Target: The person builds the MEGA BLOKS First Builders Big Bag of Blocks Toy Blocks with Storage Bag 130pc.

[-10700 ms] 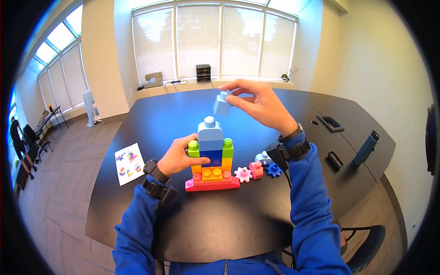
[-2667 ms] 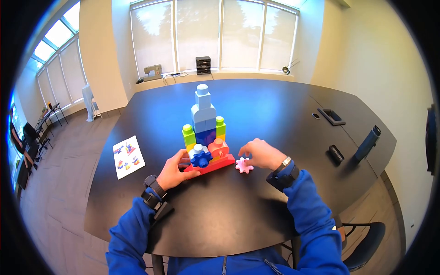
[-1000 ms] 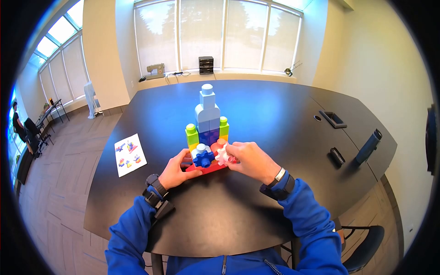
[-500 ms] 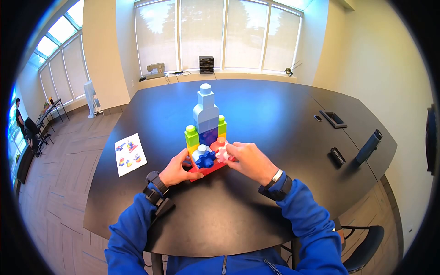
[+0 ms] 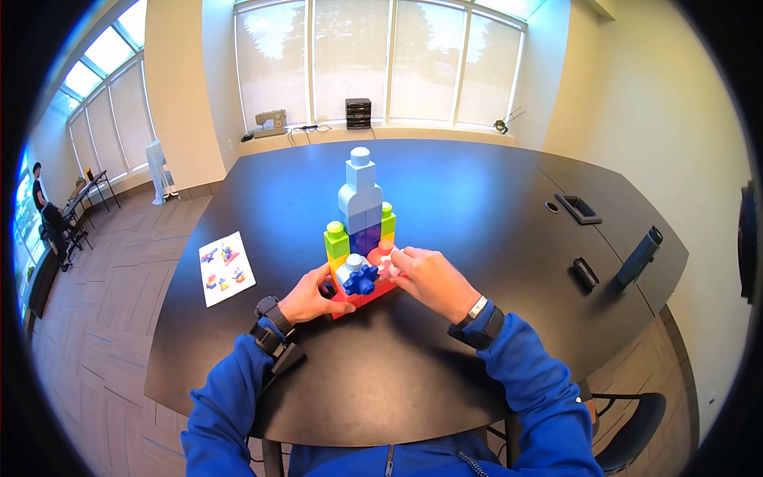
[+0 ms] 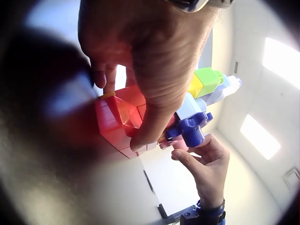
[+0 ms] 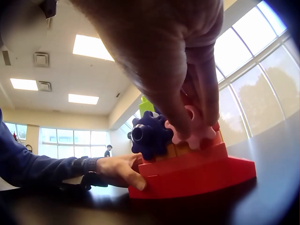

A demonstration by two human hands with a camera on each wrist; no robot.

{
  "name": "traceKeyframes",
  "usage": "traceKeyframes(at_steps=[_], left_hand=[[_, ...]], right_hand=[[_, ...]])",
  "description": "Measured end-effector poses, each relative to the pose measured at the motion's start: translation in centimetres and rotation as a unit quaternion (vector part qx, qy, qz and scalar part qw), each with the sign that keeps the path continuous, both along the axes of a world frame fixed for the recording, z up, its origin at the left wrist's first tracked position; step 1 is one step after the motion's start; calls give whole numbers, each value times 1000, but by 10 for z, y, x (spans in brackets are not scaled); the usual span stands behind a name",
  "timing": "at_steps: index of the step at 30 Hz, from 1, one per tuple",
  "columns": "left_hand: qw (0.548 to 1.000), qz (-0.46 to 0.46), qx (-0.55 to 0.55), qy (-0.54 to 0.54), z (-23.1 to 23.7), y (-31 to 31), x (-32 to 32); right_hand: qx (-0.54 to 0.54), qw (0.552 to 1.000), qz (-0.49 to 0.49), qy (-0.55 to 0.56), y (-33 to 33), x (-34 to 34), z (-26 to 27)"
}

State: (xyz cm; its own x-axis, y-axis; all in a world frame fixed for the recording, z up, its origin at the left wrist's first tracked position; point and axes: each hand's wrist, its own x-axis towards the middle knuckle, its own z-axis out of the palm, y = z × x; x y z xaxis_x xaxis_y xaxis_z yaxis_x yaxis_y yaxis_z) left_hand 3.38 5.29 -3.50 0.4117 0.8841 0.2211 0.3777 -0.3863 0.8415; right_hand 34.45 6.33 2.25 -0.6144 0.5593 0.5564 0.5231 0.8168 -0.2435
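A toy block tower stands on a red boat-shaped base (image 7: pixel 197 173). Light blue blocks (image 5: pixel 360 200) rise in its middle, flanked by green blocks (image 5: pixel 336 240) over yellow ones. On its front, a dark blue gear (image 5: pixel 362 280) sits against a light blue block (image 6: pixel 189 107) at the left. My left hand (image 5: pixel 308 296) grips the left end of the base, thumb in front and fingers behind. With thumb and fingers, my right hand (image 5: pixel 437 282) pinches a pink gear (image 7: pixel 201 133) at the front of the red round-topped block (image 5: pixel 380 253), beside the blue gear.
A printed picture sheet (image 5: pixel 227 269) lies to the left on the black table (image 5: pixel 381 374). To the right are a dark bottle (image 5: pixel 640 256), a black case (image 5: pixel 585 273) and a table socket opening (image 5: pixel 579 209). A person (image 5: pixel 38 187) stands far left by the windows.
The light blue block once in my right hand now tops the tower. The gears and their blocks have gone from the table onto the base. Lately the model has turned slightly, right hand still on the pink gear.
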Motion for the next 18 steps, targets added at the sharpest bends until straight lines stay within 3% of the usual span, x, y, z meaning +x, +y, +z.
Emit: traceKeyframes(at_steps=[3, 4, 6, 13, 15, 17, 18], left_hand=[[1000, 14, 8, 22, -4, 1, -2], [1000, 14, 9, 22, -7, 2, -2], [1000, 19, 12, -8, -14, 5, -5], [999, 24, 24, -27, -16, 11, -8], [999, 21, 22, -36, -15, 9, -7], [999, 18, 19, -46, -14, 9, -6], [999, 15, 17, -47, -14, 9, -6]], right_hand=[[-83, 993, 62, 53, -7, 2, 18], [-82, 993, 63, 53, -9, 5, 24], [-11, 998, 4, -58, -11, 13, 36], [11, 999, -44, -5, -30, 21, 27], [30, 997, -57, -42, -29, 33, 5], [28, 980, -79, -183, -18, 51, -15], [32, 979, -87, -181, -16, 55, -21]])
